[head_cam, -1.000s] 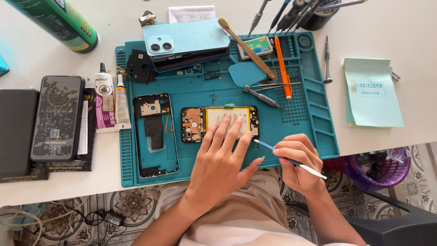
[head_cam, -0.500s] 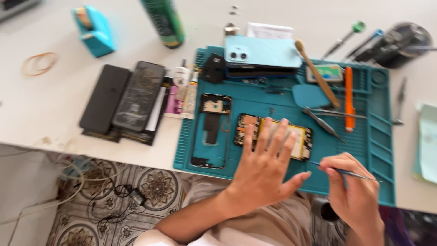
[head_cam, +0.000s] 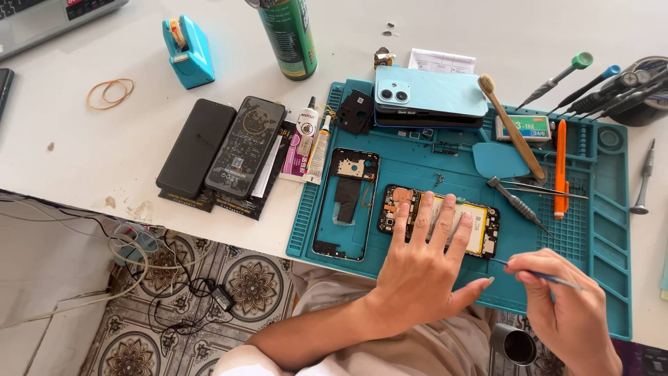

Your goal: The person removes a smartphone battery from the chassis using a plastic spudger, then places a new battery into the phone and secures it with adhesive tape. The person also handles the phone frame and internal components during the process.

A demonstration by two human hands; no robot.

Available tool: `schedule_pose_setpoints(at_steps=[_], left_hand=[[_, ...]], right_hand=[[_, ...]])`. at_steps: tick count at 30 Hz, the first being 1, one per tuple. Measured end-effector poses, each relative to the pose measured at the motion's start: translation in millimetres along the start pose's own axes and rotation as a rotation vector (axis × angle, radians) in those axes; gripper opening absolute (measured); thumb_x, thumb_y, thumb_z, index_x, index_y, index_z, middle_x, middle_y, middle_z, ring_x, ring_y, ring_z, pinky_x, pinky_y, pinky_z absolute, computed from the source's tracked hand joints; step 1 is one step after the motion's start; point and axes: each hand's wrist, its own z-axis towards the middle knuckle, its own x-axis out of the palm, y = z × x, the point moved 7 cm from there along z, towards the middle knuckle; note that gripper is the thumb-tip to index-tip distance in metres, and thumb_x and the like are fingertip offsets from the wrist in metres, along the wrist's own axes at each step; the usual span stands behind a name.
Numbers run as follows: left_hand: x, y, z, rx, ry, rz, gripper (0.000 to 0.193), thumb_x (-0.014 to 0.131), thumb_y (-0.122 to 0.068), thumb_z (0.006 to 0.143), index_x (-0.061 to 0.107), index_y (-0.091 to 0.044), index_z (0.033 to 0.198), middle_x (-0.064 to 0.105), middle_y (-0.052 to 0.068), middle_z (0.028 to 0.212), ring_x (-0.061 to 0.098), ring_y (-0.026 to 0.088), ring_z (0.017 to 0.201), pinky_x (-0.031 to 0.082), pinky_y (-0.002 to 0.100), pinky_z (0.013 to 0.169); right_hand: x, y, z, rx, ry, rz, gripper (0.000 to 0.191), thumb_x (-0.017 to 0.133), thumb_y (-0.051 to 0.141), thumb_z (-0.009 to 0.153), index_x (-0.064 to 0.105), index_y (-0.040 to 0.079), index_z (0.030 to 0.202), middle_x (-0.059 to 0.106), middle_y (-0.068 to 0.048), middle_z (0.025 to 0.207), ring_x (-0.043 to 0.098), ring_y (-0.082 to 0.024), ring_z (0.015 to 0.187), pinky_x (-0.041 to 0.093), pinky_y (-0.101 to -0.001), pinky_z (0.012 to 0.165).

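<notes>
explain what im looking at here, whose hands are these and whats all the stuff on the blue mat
This is one view from a camera worn on a person's head, looking down at their own two bare hands. The left hand lies flat on an opened phone body with a yellow battery, pressing on it. The right hand pinches a thin blue-handled tool, its tip pointing toward that phone. Both rest on a teal rubber work mat. Also on the mat: an empty black phone frame, a light blue phone back cover, a wooden toothbrush and an orange pry stick. Left of the mat lie two dark phone screens.
</notes>
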Motion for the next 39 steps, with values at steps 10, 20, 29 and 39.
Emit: schedule_pose_setpoints(at_steps=[10, 20, 29, 39], left_hand=[[0, -1, 0, 0.011, 0.012, -0.015, 0.078, 0.06, -0.061, 0.093, 0.056, -0.007, 0.15, 0.042, 0.031, 0.161, 0.035, 0.052, 0.153, 0.018, 0.07, 0.125], [3, -1, 3, 0.032, 0.029, -0.023, 0.055, 0.063, -0.051, 0.096, 0.06, -0.031, 0.147, 0.038, 0.032, 0.163, 0.032, 0.056, 0.153, 0.017, 0.074, 0.123], [5, -2, 4, 0.033, 0.035, -0.03, 0.057, 0.066, -0.049, 0.093, 0.06, -0.031, 0.147, 0.038, 0.032, 0.163, 0.031, 0.056, 0.153, 0.017, 0.074, 0.124], [7, -2, 5, 0.028, 0.038, -0.046, 0.059, 0.067, -0.049, 0.092, 0.06, -0.03, 0.148, 0.036, 0.032, 0.165, 0.03, 0.057, 0.154, 0.016, 0.076, 0.123]], right_hand=[[6, -16, -8, 0.155, -0.005, -0.031, 0.008, 0.059, 0.006, 0.103, 0.066, 0.002, 0.105, 0.075, -0.006, 0.091, 0.074, -0.015, 0.075, 0.058, -0.0263, 0.068], [4, -8, -13, 0.042, -0.008, -0.024, 0.01, 0.064, 0.006, 0.096, 0.068, 0.004, 0.106, 0.075, -0.008, 0.095, 0.072, -0.015, 0.076, 0.057, -0.0271, 0.068], [11, 7, -27, -0.291, -0.047, -0.107, 0.03, 0.073, 0.001, 0.08, 0.065, 0.001, 0.109, 0.069, -0.014, 0.095, 0.068, -0.031, 0.08, 0.055, -0.0339, 0.067], [14, 16, -24, -0.36, -0.054, -0.201, 0.031, 0.083, 0.008, 0.07, 0.074, 0.005, 0.099, 0.069, -0.01, 0.089, 0.068, -0.028, 0.074, 0.054, -0.0359, 0.063]])
